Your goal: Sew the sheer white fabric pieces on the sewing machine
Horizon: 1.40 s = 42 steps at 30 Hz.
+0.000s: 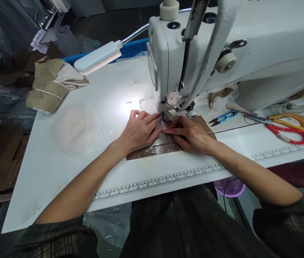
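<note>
Both hands, left hand (138, 130) and right hand (191, 135), press flat, fingers together, on the brown piece (154, 148); its edge sits under the presser foot (165, 116) just beyond the fingertips, seam seemingly barely begun

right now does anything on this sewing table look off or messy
Nothing looks damaged or spilled. Both hands, left hand and right hand, lie flat on the brown piece at the sewing machine. The scissors and blue thread snips lie loose to the right, and a tied bundle of brown pieces sits askew at the far left corner.
</note>
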Each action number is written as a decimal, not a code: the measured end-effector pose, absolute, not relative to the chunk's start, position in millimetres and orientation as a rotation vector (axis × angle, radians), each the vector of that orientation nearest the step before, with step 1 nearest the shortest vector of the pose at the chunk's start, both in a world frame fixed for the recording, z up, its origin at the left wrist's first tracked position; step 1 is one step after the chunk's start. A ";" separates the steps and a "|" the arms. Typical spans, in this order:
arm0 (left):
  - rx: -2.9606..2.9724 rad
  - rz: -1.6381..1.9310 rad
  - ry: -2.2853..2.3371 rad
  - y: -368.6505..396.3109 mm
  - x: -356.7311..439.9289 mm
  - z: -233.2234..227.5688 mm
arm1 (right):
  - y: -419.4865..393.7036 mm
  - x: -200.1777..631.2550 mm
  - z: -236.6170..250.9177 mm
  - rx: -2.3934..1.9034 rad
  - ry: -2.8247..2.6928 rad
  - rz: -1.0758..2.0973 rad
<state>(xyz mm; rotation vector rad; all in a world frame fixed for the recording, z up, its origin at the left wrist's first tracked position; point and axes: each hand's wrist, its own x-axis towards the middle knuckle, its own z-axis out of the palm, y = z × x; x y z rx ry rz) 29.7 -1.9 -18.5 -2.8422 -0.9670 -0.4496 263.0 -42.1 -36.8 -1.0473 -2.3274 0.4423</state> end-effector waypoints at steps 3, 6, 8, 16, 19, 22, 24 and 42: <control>-2.850 -0.525 -0.990 -4.3 29.8 -22.2 | -42.9 262.7 -35.8 -1.050 -2.332 0.424; -2.859 -0.593 -1.024 -4.6 30.7 -24.8 | -43.2 262.3 -34.7 -1.052 -2.332 0.411; -2.867 -0.623 -1.041 -4.6 31.5 -26.1 | -43.0 262.3 -34.3 -1.060 -2.340 0.410; -2.898 -0.618 -1.063 -6.2 32.3 -25.8 | -43.9 263.0 -35.2 -1.076 -2.307 0.423; -2.898 -0.557 -1.029 -5.5 28.1 -22.0 | -44.4 263.2 -35.9 -1.074 -2.302 0.430; -2.867 -0.586 -0.926 -4.0 22.2 -16.9 | -44.4 263.6 -37.1 -1.060 -2.299 0.428; -2.882 -0.661 -0.806 -3.5 19.4 -14.1 | -44.1 263.8 -38.1 -1.056 -2.298 0.430; -2.982 -0.672 -0.377 -7.5 22.2 -16.0 | -43.4 263.9 -39.8 -1.060 -2.321 0.418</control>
